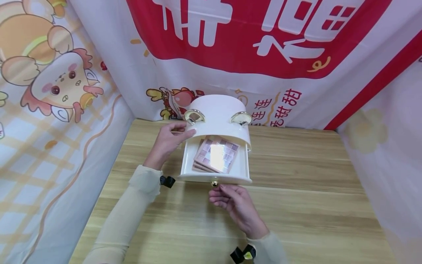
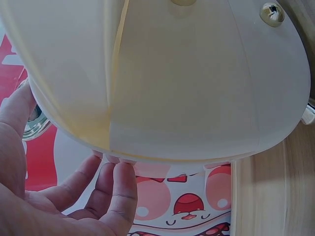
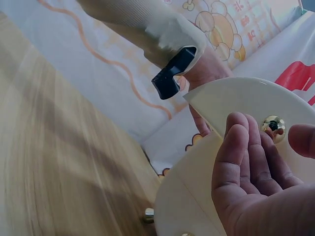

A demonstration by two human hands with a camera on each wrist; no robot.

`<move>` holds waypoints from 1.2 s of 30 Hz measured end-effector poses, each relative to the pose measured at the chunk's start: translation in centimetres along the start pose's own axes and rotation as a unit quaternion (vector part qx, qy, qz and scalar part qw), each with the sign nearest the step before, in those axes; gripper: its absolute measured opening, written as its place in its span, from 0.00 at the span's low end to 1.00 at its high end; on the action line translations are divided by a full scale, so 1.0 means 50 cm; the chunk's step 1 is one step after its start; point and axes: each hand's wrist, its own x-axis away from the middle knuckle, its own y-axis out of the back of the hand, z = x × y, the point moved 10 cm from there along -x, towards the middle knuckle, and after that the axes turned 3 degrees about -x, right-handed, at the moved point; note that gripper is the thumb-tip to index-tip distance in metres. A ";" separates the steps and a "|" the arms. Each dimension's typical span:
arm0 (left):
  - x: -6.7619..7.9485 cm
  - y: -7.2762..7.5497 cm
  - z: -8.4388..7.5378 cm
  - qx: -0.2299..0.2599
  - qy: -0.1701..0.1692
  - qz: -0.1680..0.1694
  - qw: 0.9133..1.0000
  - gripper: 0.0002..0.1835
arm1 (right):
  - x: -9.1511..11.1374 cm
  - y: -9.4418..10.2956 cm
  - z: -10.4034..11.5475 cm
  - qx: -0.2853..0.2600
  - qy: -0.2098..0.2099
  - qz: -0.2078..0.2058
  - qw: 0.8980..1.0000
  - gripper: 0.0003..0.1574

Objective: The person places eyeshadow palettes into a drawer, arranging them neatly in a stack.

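A white, rounded drawer box (image 1: 215, 115) stands on the wooden table with its drawer (image 1: 188, 161) pulled out towards me. Inside lie stacked eyeshadow palettes (image 1: 224, 152), the top one with a clear, shiny lid. My left hand (image 1: 166, 143) holds the box by its left side, thumb at the front edge of the top; in the left wrist view its fingertips (image 2: 125, 169) press against the curved rim. My right hand (image 1: 235, 205) is at the drawer's gold knob (image 1: 214, 182). In the right wrist view the knob shows between the thumb and loosely bent fingers, with a gap beside the thumb.
Two gold-rimmed ovals (image 1: 194, 116) stick up from the box top like eyes. Behind the box hangs a red and white printed cloth (image 1: 204, 66), and a patterned cloth (image 1: 66, 154) covers the left side. Wooden tabletop (image 1: 306, 205) extends to the right.
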 end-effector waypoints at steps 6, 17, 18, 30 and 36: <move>0.000 0.003 0.001 -0.007 -0.005 -0.002 1.000 0.43 | -0.005 -0.008 -0.014 -0.035 -0.012 0.002 0.999 0.11; 0.000 0.006 0.003 -0.014 0.003 -0.009 1.000 0.43 | -0.010 -0.023 0.000 -0.042 -0.006 -0.008 0.999 0.10; -0.001 0.006 0.003 -0.013 0.003 -0.010 1.000 0.43 | -0.011 -0.024 0.002 -0.042 -0.006 -0.007 0.999 0.11; -0.004 0.004 0.002 -0.008 -0.004 -0.009 1.000 0.43 | -0.025 -0.018 0.011 -0.056 -0.003 -0.020 0.998 0.11; -0.002 0.001 0.001 -0.001 -0.001 -0.007 1.000 0.43 | -0.042 -0.007 0.016 -0.057 -0.007 -0.035 0.998 0.16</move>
